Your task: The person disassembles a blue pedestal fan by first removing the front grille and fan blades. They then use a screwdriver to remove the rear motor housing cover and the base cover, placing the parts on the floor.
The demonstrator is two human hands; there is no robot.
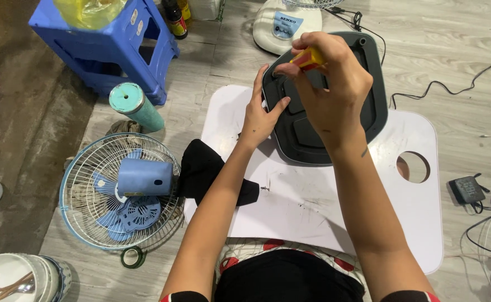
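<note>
A dark grey fan base (368, 106), underside up, lies on a low white table (312, 207). My left hand (261, 114) presses its fingers against the base's left edge. My right hand (326, 89) hovers over the base, closed around a screwdriver with a yellow and red handle (307, 57). The screwdriver's tip is hidden behind my hand.
A black cloth (203, 168) hangs off the table's left edge. On the floor to the left lie a fan grille with blue blades and motor housing (119, 193), a teal tube (136, 106) and a blue plastic stool (108, 45). A power adapter (468, 189) and cables lie right.
</note>
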